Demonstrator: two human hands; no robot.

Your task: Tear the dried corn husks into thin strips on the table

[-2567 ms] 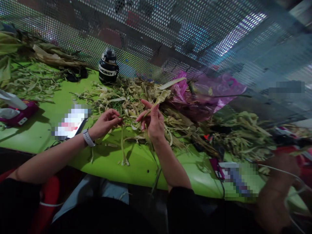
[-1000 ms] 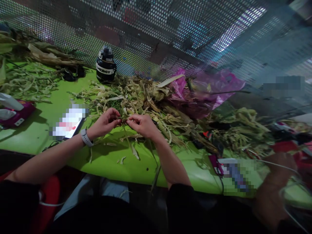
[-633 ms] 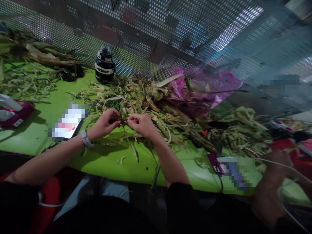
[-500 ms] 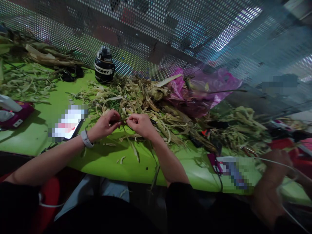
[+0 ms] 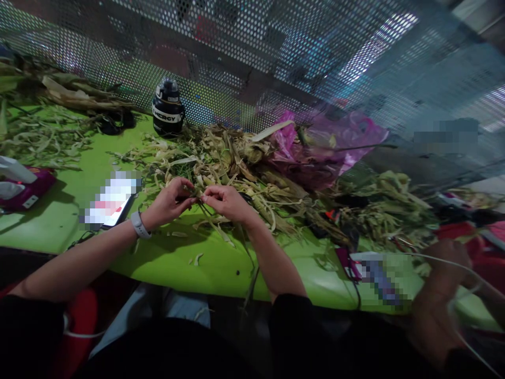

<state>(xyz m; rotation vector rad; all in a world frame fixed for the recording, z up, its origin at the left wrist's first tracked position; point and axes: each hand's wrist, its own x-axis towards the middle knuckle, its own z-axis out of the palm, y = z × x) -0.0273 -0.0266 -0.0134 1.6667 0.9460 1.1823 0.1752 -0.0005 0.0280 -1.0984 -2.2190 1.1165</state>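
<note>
My left hand (image 5: 170, 202), with a light watch on the wrist, pinches a strip of dried husk between thumb and fingers. Close against it, my right hand (image 5: 224, 203) pinches the same husk strip (image 5: 216, 227), which hangs down toward the near side. The fingertips almost meet, and their exact hold is partly hidden. Just beyond both hands lies a heap of dry husks and torn strips (image 5: 236, 152) on the green table (image 5: 165, 263). A few small scraps (image 5: 197, 259) lie on the table nearer to me.
A lit phone (image 5: 110, 200) lies left of my hands, near a purple tissue box (image 5: 29, 187). Behind stand a black bottle (image 5: 168, 108), a pink plastic bag (image 5: 315, 152) and a perforated metal screen (image 5: 244, 58). On the right are a co-worker's hands (image 5: 447, 263) and a white cable.
The hanging end of the strip has swung to the right. My hands stay close together, with the right fingertips slightly further left.
</note>
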